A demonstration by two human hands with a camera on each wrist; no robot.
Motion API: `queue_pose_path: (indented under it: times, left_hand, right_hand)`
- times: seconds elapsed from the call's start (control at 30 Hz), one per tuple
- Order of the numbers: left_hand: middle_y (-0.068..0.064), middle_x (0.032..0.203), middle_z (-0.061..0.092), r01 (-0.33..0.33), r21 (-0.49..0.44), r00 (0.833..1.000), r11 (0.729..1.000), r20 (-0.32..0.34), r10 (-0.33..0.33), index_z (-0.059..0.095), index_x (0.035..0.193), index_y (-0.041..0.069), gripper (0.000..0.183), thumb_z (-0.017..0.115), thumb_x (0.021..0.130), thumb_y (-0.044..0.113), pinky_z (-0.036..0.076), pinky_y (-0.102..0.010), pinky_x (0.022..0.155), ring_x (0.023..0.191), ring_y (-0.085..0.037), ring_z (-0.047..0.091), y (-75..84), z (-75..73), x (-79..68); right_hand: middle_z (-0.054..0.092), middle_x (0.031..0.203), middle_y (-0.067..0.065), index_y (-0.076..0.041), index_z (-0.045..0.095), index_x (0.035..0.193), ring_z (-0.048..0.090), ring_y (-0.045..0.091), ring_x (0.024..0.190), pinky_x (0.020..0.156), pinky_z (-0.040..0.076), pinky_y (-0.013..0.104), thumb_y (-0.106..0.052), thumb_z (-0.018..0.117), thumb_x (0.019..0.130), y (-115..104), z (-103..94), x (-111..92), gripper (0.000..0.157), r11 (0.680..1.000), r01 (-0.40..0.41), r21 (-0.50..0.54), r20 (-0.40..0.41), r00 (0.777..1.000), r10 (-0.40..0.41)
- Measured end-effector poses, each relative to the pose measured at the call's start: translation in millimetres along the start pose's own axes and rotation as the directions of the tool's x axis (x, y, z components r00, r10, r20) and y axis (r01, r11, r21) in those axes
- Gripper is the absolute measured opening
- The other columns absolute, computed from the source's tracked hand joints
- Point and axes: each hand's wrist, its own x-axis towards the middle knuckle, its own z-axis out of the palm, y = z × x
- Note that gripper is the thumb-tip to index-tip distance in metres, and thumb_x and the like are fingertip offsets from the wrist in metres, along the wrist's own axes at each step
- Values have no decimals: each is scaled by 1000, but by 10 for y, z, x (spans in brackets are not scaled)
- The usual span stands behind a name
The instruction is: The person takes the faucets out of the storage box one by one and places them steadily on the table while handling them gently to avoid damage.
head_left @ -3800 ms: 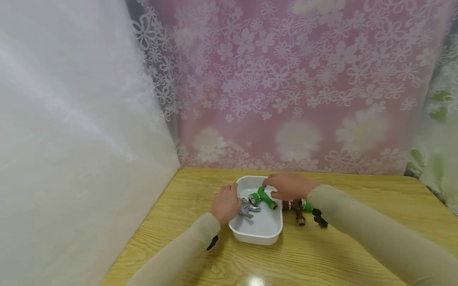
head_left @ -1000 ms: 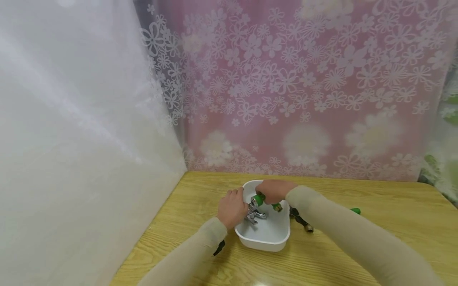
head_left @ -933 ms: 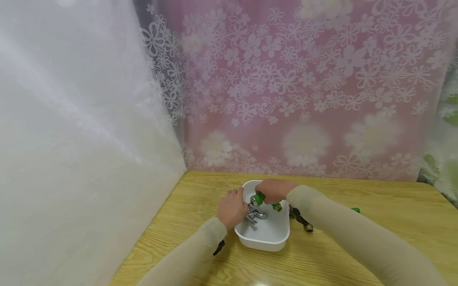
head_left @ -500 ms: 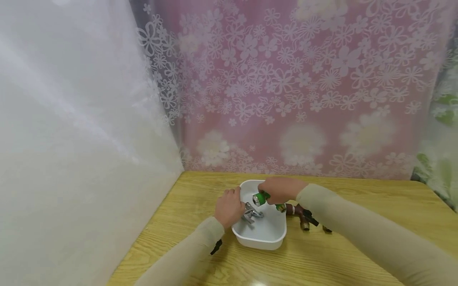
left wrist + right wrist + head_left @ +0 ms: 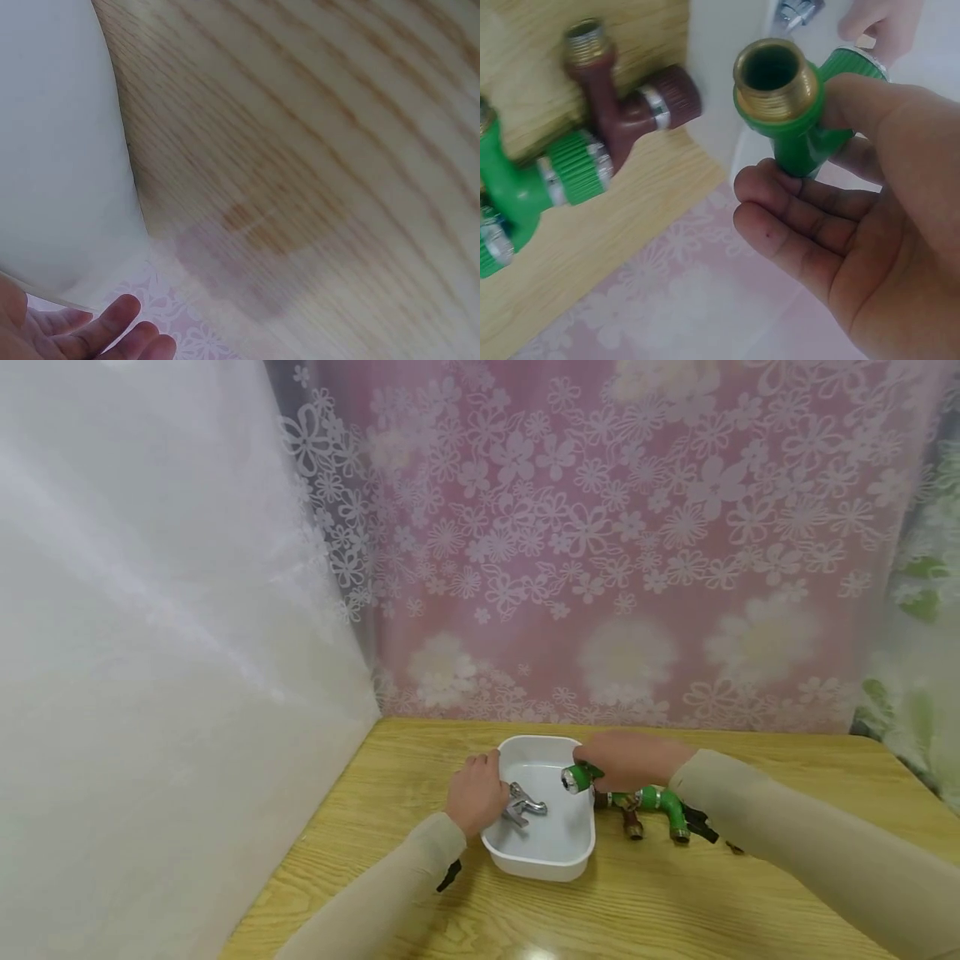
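Observation:
My right hand [image 5: 633, 760] pinches a green tap [image 5: 799, 142] between thumb and fingers. Its threaded brass end faces the camera in the right wrist view, and its ribbed green cap lies toward the basin. In the head view the tap is above the right rim of the white basin [image 5: 538, 870], partly covered by the fingers. My left hand [image 5: 477, 795] grips the basin's left rim; some of its fingers [image 5: 109, 322] show outside the wall in the left wrist view. Inside the basin, beside the left thumb, lies a chrome tap [image 5: 529, 807].
Right of the basin lie a brown tap [image 5: 615, 116] and another green tap [image 5: 675, 814], close together on the wooden table [image 5: 390, 893]. A small brass end [image 5: 735, 848] peeks out by the right sleeve. A floral curtain [image 5: 615, 568] hangs behind, and a white sheet stands left.
My right hand took hold of the green tap in the basin, raised it and carried it right to the rim. The left hand stays on the basin. The chrome tap remains inside.

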Motion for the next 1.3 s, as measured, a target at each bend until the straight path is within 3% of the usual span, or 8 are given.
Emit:
queue_pose_path:
  times: [0.47, 0.7, 0.93, 1.3]
  left_hand:
    - [-11, 120, 65, -8, -5, 1000, 1000, 2, 8, 51, 139, 7, 47, 53, 95, 25, 58, -44, 76, 112, -26, 63, -43, 18, -5]
    - [-11, 119, 66, -14, -7, 1000, 1000, -8, 14, 52, 137, 7, 45, 53, 96, 25, 58, -43, 76, 111, -26, 63, -30, 5, -8]
    - [-10, 114, 67, -27, 9, 999, 1000, -32, 27, 54, 134, 7, 43, 55, 95, 25, 58, -40, 70, 105, -24, 64, -23, -2, 1]
    - [-10, 116, 66, -15, -4, 1000, 1000, -8, 15, 53, 136, 7, 45, 55, 94, 24, 58, -42, 72, 108, -25, 63, -11, -9, -7]
  right_hand:
    - [59, 84, -9, -20, 62, 104, 54, 8, 70, 64, 46, 33, -16, 73, 91, 265, 172, -419, 17, 995, -86, 44, 19, 996, 85]
    - [63, 91, -8, -15, 63, 113, 59, 8, 77, 67, 51, 35, -19, 74, 91, 393, 231, -609, 25, 995, -88, 39, 6, 996, 87]
    - [56, 80, -11, -16, 61, 108, 49, 4, 65, 60, 39, 31, -17, 72, 92, 536, 331, -777, 19, 996, -88, 32, -11, 996, 89]
    - [51, 78, -11, -19, 59, 104, 42, 6, 66, 59, 33, 32, -17, 73, 90, 748, 482, -1003, 19, 992, -122, 23, -43, 991, 123]
